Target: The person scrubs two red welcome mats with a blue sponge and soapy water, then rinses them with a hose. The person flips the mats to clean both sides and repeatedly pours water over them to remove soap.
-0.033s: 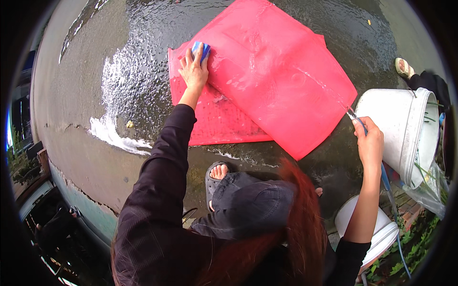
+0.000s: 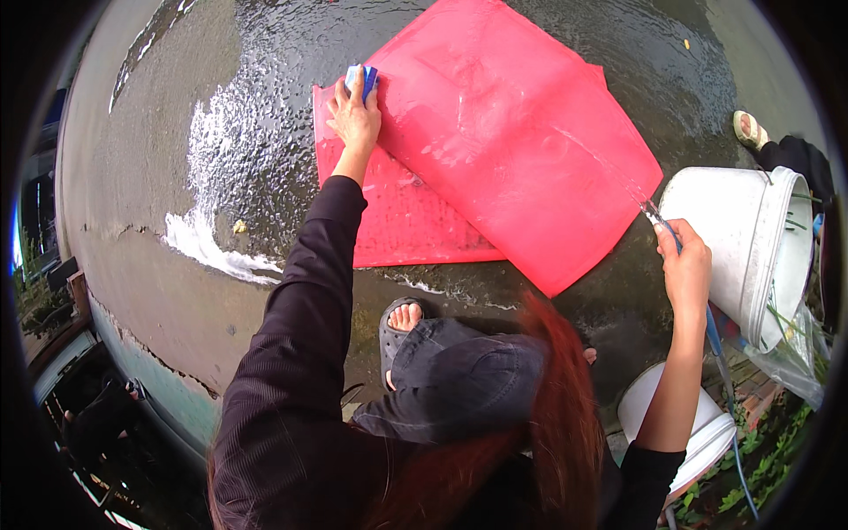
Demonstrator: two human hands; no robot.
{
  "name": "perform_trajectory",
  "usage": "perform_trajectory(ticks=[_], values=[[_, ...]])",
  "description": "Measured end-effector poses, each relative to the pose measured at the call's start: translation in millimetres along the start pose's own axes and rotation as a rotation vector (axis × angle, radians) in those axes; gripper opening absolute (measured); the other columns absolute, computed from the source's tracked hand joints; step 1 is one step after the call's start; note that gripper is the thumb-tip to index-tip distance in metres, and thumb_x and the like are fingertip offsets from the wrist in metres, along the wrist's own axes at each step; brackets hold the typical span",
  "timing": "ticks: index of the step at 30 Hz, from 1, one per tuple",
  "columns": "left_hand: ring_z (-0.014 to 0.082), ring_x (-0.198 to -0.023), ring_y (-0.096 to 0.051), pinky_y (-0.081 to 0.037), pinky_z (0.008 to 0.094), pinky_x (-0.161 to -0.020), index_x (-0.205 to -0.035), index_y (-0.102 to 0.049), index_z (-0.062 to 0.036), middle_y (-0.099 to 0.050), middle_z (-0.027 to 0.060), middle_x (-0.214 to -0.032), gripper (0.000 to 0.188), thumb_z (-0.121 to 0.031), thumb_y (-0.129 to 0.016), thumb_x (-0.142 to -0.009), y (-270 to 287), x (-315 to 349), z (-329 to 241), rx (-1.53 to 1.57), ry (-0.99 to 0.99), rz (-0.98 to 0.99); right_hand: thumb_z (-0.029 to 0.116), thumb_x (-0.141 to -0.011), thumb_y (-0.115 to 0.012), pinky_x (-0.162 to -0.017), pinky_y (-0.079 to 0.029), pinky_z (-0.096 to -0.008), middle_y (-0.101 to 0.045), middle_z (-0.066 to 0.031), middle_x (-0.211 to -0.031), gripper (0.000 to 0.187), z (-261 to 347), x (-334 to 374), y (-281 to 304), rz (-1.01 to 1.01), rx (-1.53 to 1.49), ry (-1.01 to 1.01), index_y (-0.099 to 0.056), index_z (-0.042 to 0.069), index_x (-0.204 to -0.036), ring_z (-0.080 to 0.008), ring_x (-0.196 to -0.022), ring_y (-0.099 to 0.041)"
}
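Observation:
A wet red mat lies on the ground before me, its smooth upper layer slanting across a rougher, dirt-specked lower part. Whether this is one folded mat or two, I cannot tell. At its far left edge my left hand is closed around a small blue-and-white block and presses it to the mat. It could be a sponge or a brush. My right hand, at the mat's right corner, grips a thin blue hose; a fine jet of water runs from its tip onto the mat.
White foam spreads over the wet concrete at the left. A tipped white bucket with green stalks lies right of the mat, and a lower white bucket stands by my right forearm. Another person's shoe shows at the far right.
My left hand, with the blue-and-white block, has slid slightly away from me and to the left along the mat. My right hand has hardly moved.

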State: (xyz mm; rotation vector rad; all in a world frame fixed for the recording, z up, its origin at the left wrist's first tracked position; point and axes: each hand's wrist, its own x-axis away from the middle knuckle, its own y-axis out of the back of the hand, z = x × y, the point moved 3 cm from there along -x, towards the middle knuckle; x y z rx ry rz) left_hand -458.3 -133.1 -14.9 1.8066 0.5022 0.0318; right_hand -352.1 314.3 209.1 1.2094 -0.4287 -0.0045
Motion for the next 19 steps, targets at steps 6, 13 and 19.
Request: perform_trajectory(ticks=[6,13,19], values=[[0.0311,-0.112,-0.041,-0.036,0.0491,-0.086,-0.129,-0.047,-0.0366,-0.039,0.008,-0.133,0.054,-0.025,-0.063,-0.08,22,117,-64,0.077,-0.165,0.162,0.023,-0.088,-0.054,-0.056,-0.042,-0.0363,-0.058,-0.01,-0.062,0.023,-9,4,-5,0.016,0.009,-0.009,-0.06,0.001,-0.085,-0.0248,-0.057,-0.056],[0.0327,-0.115,-0.04,-0.038,0.0572,-0.082,-0.13,-0.043,-0.0343,-0.038,0.0077,-0.133,0.046,-0.027,-0.054,-0.086,7,6,7,-0.037,0.02,-0.056,0.025,-0.088,-0.055,-0.058,-0.042,-0.0368,-0.058,-0.0101,-0.064,0.024,-35,9,-2,0.067,-0.006,-0.091,-0.06,0.002,-0.086,-0.025,-0.059,-0.056],[0.0329,-0.116,-0.04,-0.036,0.0582,-0.084,-0.132,-0.04,-0.0412,-0.036,0.0066,-0.135,0.058,-0.028,-0.062,-0.08,-3,9,-49,-0.169,-0.169,0.11,0.024,-0.087,-0.057,-0.06,-0.043,-0.038,-0.06,-0.0114,-0.066,0.023,-39,-2,6,0.013,-0.011,-0.047,-0.06,0.002,-0.087,-0.025,-0.06,-0.058]])
